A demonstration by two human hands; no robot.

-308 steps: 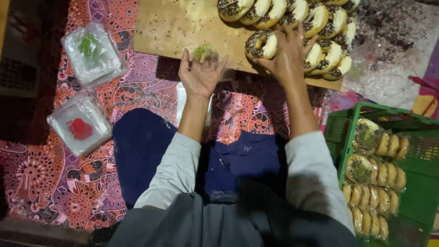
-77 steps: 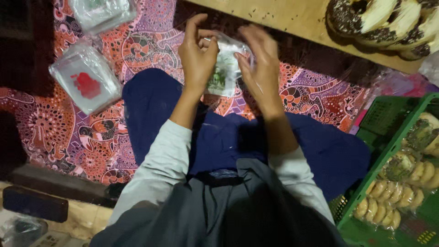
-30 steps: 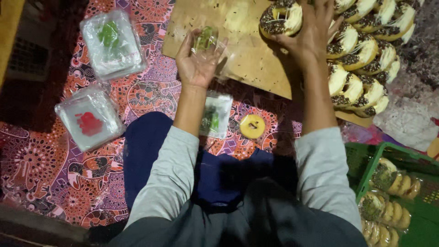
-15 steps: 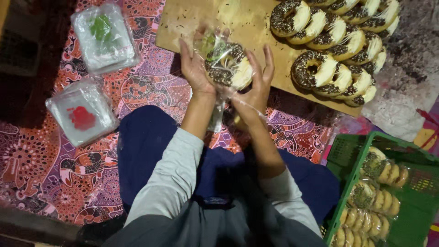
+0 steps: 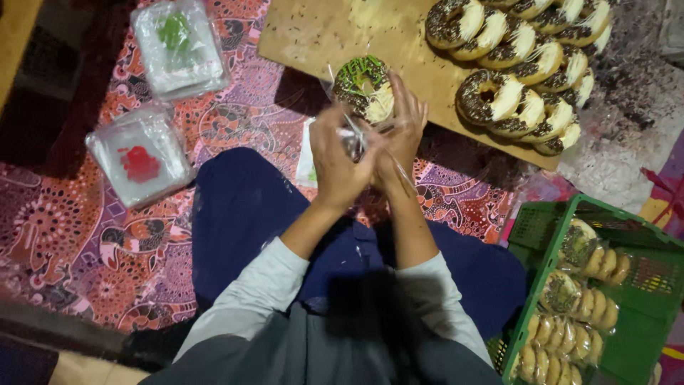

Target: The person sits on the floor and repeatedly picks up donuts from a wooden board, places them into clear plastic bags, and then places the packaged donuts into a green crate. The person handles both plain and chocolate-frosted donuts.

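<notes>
A chocolate-sprinkled doughnut [image 5: 365, 88] sits inside a clear plastic bag with a green print, held over the near edge of a wooden board [image 5: 324, 36]. My left hand [image 5: 338, 158] and my right hand [image 5: 397, 140] are pressed together just below it, both gripping the bag's open end. A row of several more sprinkled doughnuts [image 5: 524, 65] lies on the board's right half, beyond my right hand. The bag's mouth is hidden between my fingers.
Two stacks of clear bags lie on the patterned cloth at left, one with a green print [image 5: 179, 44], one with a red print [image 5: 139, 155]. A green crate [image 5: 645, 303] at lower right holds several bagged doughnuts. My blue-clad legs fill the middle.
A doughnut went from the board into the bag my left hand held. Both hands have since drawn together below it, closing on the bag's end.
</notes>
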